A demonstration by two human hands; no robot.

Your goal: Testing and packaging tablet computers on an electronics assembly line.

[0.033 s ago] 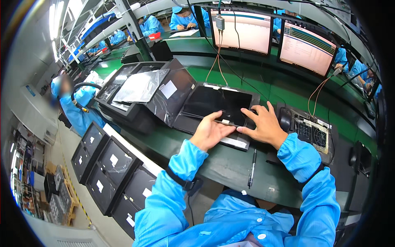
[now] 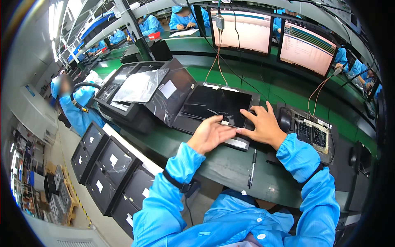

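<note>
A dark, glossy flat display panel (image 2: 218, 101) lies on a black base (image 2: 187, 123) on the bench before me. My left hand (image 2: 210, 135) is at its near edge, palm turned up, fingers stretched out and thumb apart from them. Across from it, my right hand (image 2: 266, 126) is spread at the panel's near right corner, its thumb tip close to the left fingertips. Whether either hand grips the panel's edge cannot be made out. A white strip (image 2: 236, 143) shows on the base just below the hands.
A black mouse (image 2: 284, 119) and a framed fixture (image 2: 311, 132) are on the right. A pen (image 2: 252, 168) lies near the bench edge. Film-wrapped black trays (image 2: 140, 99) stand left; more trays (image 2: 108, 160) are lower left. Two monitors (image 2: 306, 49) and hanging cables are behind. Co-workers sit beyond.
My left hand has shifted slightly to the left and down. The right hand and the panel look almost unmoved.
</note>
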